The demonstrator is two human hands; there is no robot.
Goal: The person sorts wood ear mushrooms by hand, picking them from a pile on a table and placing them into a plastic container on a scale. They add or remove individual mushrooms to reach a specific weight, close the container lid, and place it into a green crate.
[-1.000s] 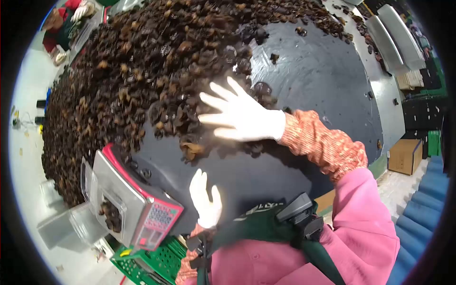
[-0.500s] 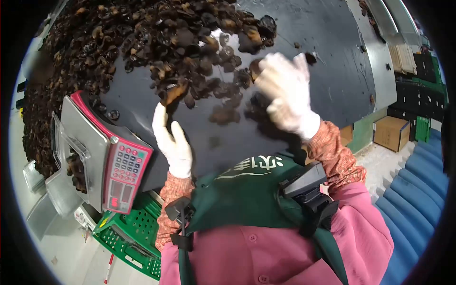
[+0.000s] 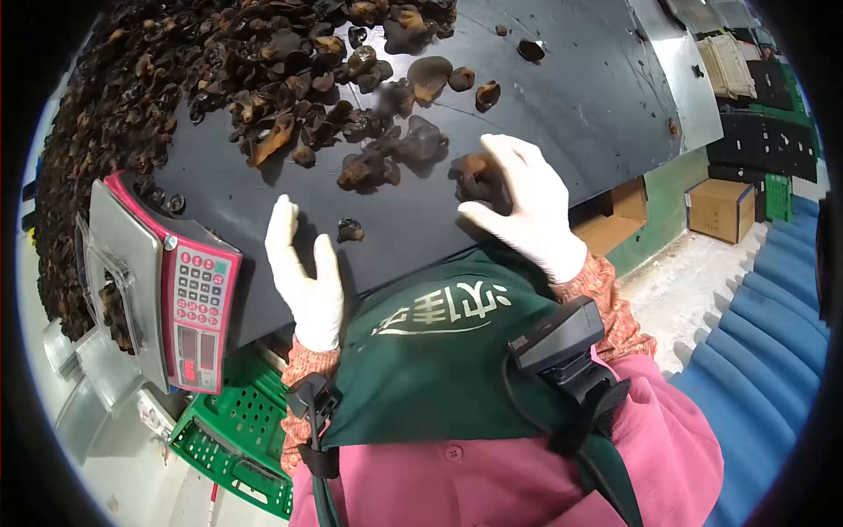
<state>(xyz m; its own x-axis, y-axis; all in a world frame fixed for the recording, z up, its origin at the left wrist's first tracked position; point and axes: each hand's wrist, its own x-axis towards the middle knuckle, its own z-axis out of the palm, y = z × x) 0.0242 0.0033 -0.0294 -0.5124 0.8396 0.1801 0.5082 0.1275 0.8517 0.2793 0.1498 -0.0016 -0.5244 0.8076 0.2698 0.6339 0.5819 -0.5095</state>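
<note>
Both my hands wear white gloves over the dark table top (image 3: 413,233). My left hand (image 3: 307,277) is open and holds nothing, thumb and fingers apart, beside a small black wood ear mushroom (image 3: 349,230). My right hand (image 3: 534,206) is open too, its thumb and fingers spread about a brown-black wood ear mushroom (image 3: 479,180) that lies on the table. Between and beyond the hands rest a dark clump of wood ears (image 3: 367,169) and a broad, smooth piece (image 3: 423,142). The large heap of wood ears (image 3: 263,61) spreads across the far left.
A pink digital scale (image 3: 200,285) stands at my left, with a clear plastic box (image 3: 123,272) holding wood ears on its plate. Below it is a green crate (image 3: 241,413). Off to the right are a cardboard box (image 3: 720,211) and a blue ridged surface (image 3: 764,325).
My right hand, blurred before, has come lower and slowed, its thumb and fingers now spread at a wood ear. My left hand stays open. The view has shifted slightly.
</note>
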